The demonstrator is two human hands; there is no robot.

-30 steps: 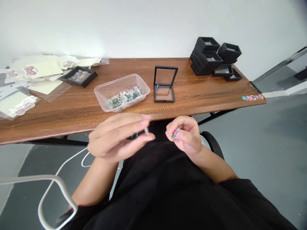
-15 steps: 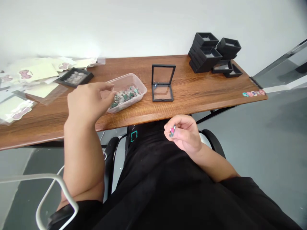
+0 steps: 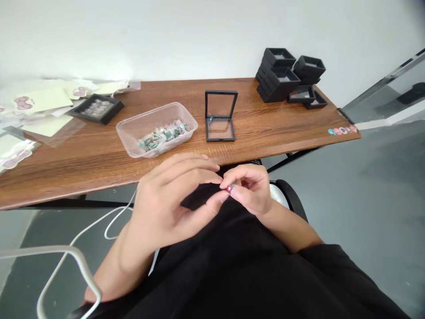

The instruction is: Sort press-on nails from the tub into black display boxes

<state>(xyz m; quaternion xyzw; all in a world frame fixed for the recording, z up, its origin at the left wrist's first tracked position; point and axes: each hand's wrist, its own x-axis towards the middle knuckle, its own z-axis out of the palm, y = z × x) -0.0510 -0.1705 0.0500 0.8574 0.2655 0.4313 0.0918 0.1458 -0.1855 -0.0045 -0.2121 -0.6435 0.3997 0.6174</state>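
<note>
Just beyond the table's front edge, my right hand pinches a small shiny piece between thumb and fingers. The piece shows bright pink and some dark colour; its exact kind is too small to tell. My left hand comes in from the left, thumb and index tips beside the piece with a gap between them. Whether those tips touch it I cannot tell. Behind the hands stands a clear plastic box holding many small green and pinkish pieces. To its right, a black display frame is opened up on the table.
Black frames are stacked at the table's right rear. On the left lie cards in clear sleeves and a black tray of clear pieces. Round stickers line the right edge of the wooden table. A white cable hangs lower left.
My left hand has moved from the plastic box down and right to the small piece. My right hand keeps its pinch on the piece, which has turned slightly.
</note>
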